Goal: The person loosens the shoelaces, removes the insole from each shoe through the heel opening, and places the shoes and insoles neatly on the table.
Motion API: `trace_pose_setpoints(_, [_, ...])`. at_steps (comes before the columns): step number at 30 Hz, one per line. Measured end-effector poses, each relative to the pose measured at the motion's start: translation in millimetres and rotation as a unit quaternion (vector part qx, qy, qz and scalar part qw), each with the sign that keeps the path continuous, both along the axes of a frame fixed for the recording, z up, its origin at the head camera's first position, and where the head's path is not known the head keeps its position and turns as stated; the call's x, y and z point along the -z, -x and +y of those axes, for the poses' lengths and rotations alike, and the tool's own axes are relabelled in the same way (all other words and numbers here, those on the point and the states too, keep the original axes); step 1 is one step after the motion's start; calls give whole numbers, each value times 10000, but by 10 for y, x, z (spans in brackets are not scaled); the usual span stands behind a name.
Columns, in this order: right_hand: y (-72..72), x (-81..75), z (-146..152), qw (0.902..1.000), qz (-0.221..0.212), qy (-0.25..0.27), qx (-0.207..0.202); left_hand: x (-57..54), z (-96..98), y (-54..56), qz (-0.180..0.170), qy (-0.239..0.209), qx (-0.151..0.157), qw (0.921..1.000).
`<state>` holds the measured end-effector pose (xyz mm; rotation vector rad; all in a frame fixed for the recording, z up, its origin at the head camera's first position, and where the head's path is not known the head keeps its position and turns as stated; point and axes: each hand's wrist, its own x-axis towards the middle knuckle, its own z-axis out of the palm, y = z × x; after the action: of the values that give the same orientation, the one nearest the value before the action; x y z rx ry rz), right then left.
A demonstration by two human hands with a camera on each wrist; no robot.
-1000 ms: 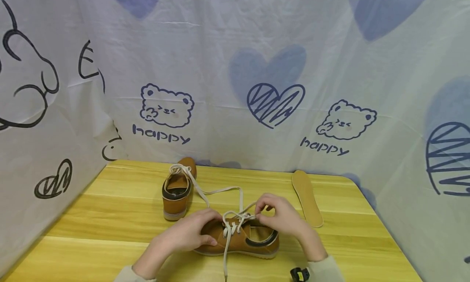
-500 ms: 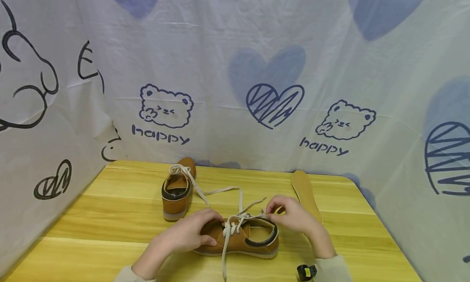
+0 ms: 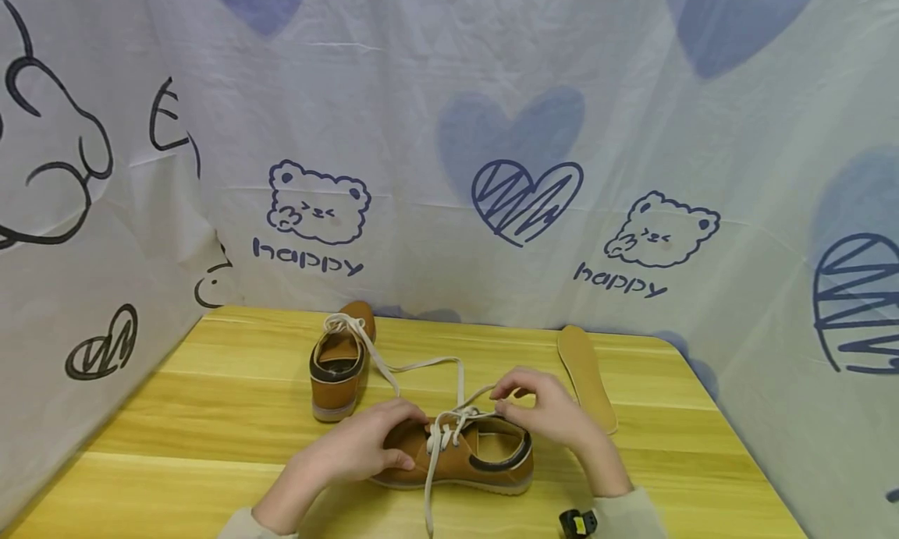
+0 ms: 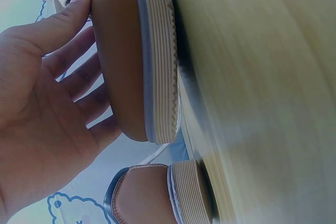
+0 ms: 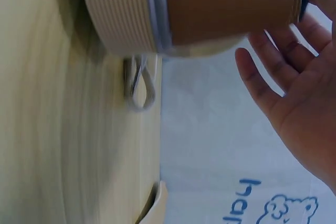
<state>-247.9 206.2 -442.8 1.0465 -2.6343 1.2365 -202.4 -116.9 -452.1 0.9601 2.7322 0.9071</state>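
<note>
A brown leather lace-up shoe (image 3: pixel 467 465) lies on the wooden table, toe to the left. My left hand (image 3: pixel 361 444) grips its toe end, thumb on the near side and fingers on the far side. In the left wrist view the thumb lies over the upper of the shoe (image 4: pixel 118 51), near the laces. Just above the shoe's opening my right hand (image 3: pixel 544 413) pinches a cream shoelace (image 3: pixel 483 415) between thumb and index finger. Another lace end (image 3: pixel 431 488) hangs over the near side. The right wrist view hides the pinching fingertips behind the heel (image 5: pixel 226 9).
A second brown shoe (image 3: pixel 335 395) stands at the back left, heel toward me, its long lace (image 3: pixel 428 362) trailing across the table. A tan insole (image 3: pixel 591 379) lies at the back right. A printed white cloth (image 3: pixel 421 235) hangs behind the table (image 3: pixel 232 414).
The right hand moved right along the lace, then came back left toward the knot. The loop above the laces has flattened. The left hand and the shoe have stayed put.
</note>
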Motion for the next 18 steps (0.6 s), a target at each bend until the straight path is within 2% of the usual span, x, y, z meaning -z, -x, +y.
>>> trace_pose_setpoints(7, [-47, 21, -178, 9992, 119, -14, -380, 8, -4, 7, 62, -3, 19, 10000])
trace_pose_setpoints(18, [-86, 38, -270, 9993, 85, -227, -291, 11, -3, 12, 101, -16, 26, 9999])
